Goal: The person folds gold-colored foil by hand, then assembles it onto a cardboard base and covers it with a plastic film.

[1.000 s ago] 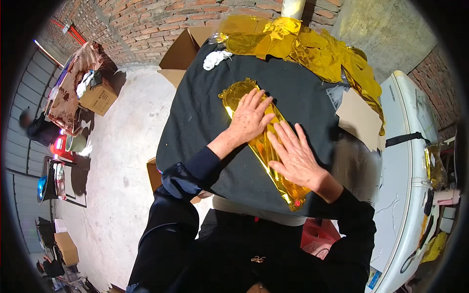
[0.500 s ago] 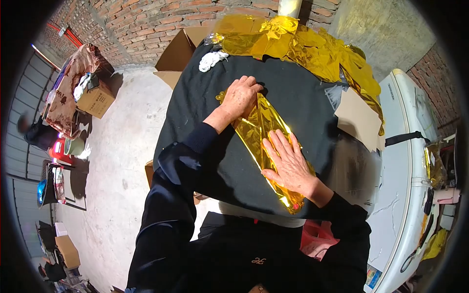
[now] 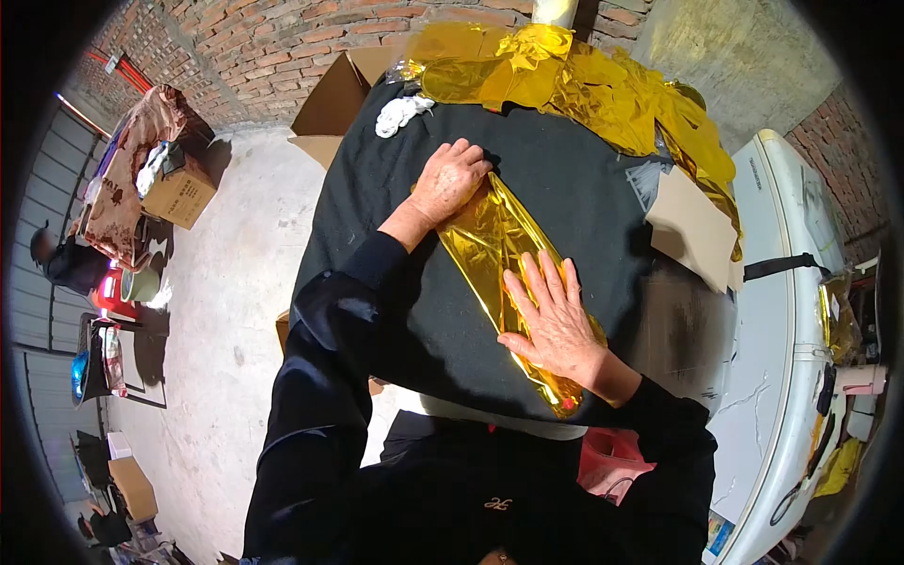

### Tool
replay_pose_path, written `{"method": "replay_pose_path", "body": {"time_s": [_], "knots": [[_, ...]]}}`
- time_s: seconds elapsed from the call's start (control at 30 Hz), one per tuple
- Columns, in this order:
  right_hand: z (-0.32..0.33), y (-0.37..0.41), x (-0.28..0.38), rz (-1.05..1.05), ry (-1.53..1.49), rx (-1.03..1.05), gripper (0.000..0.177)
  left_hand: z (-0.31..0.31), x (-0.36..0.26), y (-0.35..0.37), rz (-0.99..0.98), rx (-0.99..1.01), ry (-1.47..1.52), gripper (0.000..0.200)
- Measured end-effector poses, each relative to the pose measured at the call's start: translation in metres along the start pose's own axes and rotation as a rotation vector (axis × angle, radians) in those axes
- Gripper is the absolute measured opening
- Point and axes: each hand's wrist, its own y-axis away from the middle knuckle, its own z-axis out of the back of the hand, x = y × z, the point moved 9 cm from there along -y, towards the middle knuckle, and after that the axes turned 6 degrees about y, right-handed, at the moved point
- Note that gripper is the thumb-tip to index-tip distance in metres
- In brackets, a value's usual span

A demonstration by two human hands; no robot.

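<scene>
A long strip of folded gold foil (image 3: 480, 240) lies diagonally on the table's black cloth (image 3: 377, 226). At the foil's far end is my left hand (image 3: 450, 184), its fingers curled closed on the foil. My right hand (image 3: 556, 325) lies flat over the lower part of the foil, with its fingers spread. A small red spot shows at the foil's near end.
More gold foil (image 3: 621, 104) is heaped along the table's far edge. A white cloth (image 3: 403, 115) lies at the far left, cardboard (image 3: 692, 226) at the right. Beside the table stands a white freezer (image 3: 767, 358). A person (image 3: 71, 264) is at the far left.
My left hand has moved slightly left and up along with the foil's far end. My right hand stays flat on the foil, shifted only slightly.
</scene>
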Motion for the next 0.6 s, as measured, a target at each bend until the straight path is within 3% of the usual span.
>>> {"method": "replay_pose_path", "body": {"time_s": [0.1,0.2,0.37,0.53,0.6], "knots": [[-0.001,0.0,-0.001,-0.016,-0.003,0.003,0.097,0.018,-0.006,0.0,0.021,-0.036,0.06,0.033],[-0.003,0.001,0.0,-0.024,-0.004,0.011,0.096,0.041,-0.026,-0.004,0.001,-0.215,0.167,0.038],[-0.006,-0.001,-0.001,-0.042,0.026,0.04,0.097,0.007,-0.099,0.02,-0.137,0.069,0.433,0.046],[-0.004,0.0,0.0,-0.051,0.018,0.029,0.095,-0.015,-0.081,0.038,-0.018,0.175,0.188,0.073],[-0.003,0.0,-0.001,-0.05,0.022,0.022,0.094,-0.019,-0.078,0.039,-0.001,0.197,0.149,0.074]]}}
